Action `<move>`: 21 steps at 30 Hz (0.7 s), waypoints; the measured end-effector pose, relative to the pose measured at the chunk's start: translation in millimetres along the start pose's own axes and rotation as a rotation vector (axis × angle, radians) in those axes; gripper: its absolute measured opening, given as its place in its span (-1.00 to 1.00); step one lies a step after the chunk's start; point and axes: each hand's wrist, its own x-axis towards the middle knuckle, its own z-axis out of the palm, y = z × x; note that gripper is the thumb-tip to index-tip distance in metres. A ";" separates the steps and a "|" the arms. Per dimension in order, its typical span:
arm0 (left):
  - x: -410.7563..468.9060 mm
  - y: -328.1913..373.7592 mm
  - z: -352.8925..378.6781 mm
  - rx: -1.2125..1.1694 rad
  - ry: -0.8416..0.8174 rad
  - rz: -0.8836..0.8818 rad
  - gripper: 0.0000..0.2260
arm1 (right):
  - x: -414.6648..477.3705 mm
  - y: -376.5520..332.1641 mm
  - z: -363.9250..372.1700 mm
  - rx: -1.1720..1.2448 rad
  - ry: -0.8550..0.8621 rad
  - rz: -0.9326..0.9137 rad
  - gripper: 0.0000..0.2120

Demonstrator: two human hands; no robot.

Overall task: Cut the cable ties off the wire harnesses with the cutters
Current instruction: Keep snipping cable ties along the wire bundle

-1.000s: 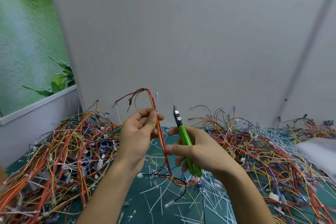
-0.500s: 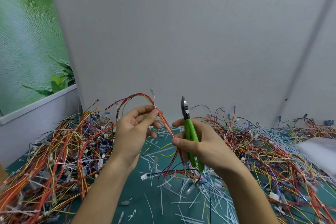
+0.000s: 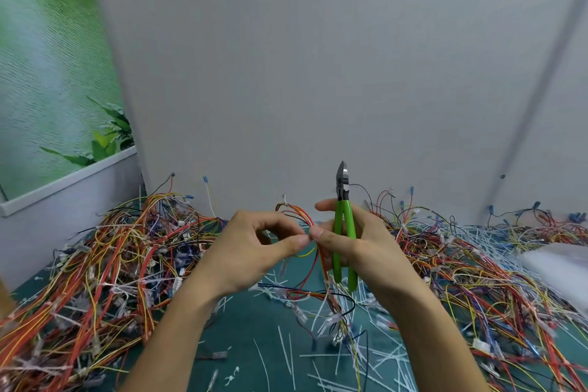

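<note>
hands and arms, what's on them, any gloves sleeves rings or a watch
Nothing worn shows. The left hand and right hand are bare: no gloves or rings. The left forearm and right forearm are bare too, with no sleeve, watch or band as far as the picture's bottom edge.

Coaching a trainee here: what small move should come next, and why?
Probably tip the cutters down to the wire harness. The right hand grips them with blades pointing up, clear of the wires, while the left hand pinches the harness beside it; nothing sits between the blades yet.
</note>
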 end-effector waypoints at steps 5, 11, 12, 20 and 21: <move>-1.4 3.2 0.5 0.047 0.028 0.030 -0.90 | 0.6 1.2 -3.1 0.131 -0.003 0.045 -0.74; -3.6 4.8 0.2 0.137 0.032 0.083 -0.94 | 2.3 1.7 -4.9 0.178 -0.029 0.070 -0.57; -4.2 5.6 0.2 0.150 0.027 0.097 -0.92 | 3.1 2.1 -4.9 0.192 -0.027 0.073 -0.57; -2.3 0.8 2.2 0.141 -0.009 0.095 -0.89 | 5.2 6.5 -3.0 0.281 -0.060 0.054 -0.63; -1.8 -0.1 3.2 0.129 -0.022 0.087 -0.88 | 5.2 6.9 -2.7 0.280 -0.060 0.047 -0.65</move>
